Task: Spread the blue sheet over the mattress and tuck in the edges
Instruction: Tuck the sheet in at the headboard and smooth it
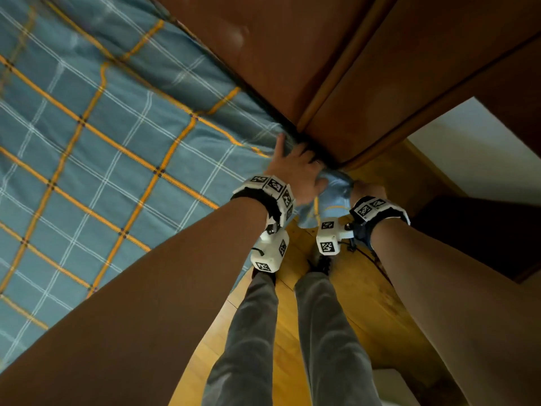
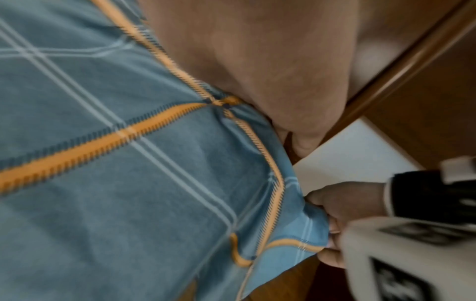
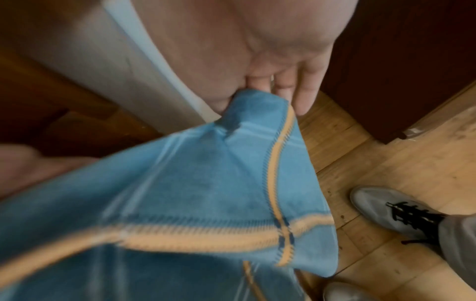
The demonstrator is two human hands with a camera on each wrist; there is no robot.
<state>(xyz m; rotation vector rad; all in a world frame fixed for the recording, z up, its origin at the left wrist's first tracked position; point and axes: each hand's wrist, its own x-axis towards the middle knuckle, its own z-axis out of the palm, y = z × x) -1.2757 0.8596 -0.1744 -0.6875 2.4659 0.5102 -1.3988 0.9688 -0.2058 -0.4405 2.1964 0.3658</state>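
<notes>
The blue sheet (image 1: 117, 142) with orange and white checks lies spread over the mattress, which it hides. My left hand (image 1: 295, 168) rests palm down on the sheet's corner, its fingers reaching to the dark gap beside the brown headboard (image 1: 263, 54). My right hand (image 1: 366, 187) grips the bunched corner of the sheet (image 1: 333, 186), which hangs off the bed's edge. In the right wrist view, thumb and fingers (image 3: 283, 85) pinch that corner of the sheet (image 3: 206, 183). The left wrist view shows my palm (image 2: 257, 61) on the sheet (image 2: 128, 183) and the right hand (image 2: 342, 203) holding the hem.
I stand on a wooden floor (image 1: 336, 288) at the bed's corner, grey shoes (image 3: 386, 207) close to the frame. A dark cabinet (image 1: 483, 230) stands to the right. The wooden headboard frame (image 1: 380, 98) runs diagonally ahead. A white object (image 1: 389, 385) sits by my feet.
</notes>
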